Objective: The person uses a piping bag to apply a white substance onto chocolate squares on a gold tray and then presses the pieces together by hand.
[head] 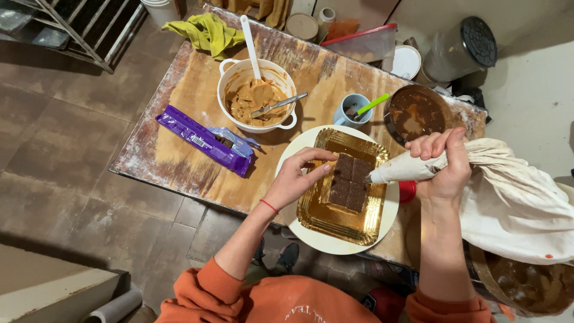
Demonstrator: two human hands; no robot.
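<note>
Now my right hand (445, 161) squeezes the piping bag (478, 173) shut; my left hand's (296, 176) open fingertips steady the chocolate biscuits (351, 182) on the gold tray (335, 221).

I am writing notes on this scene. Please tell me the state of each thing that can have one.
Left hand: fingertips touching the brown squares.
Right hand: shut on the piping bag.
Piping bag: filled, tip at the squares' edge.
Brown squares: laid flat on the gold tray.
Gold tray: on a white plate.
White bowl: partly full of tan cream, spatula and knife inside.
Purple packet: torn open.
Blue cup: holds a green-handled tool.
</note>
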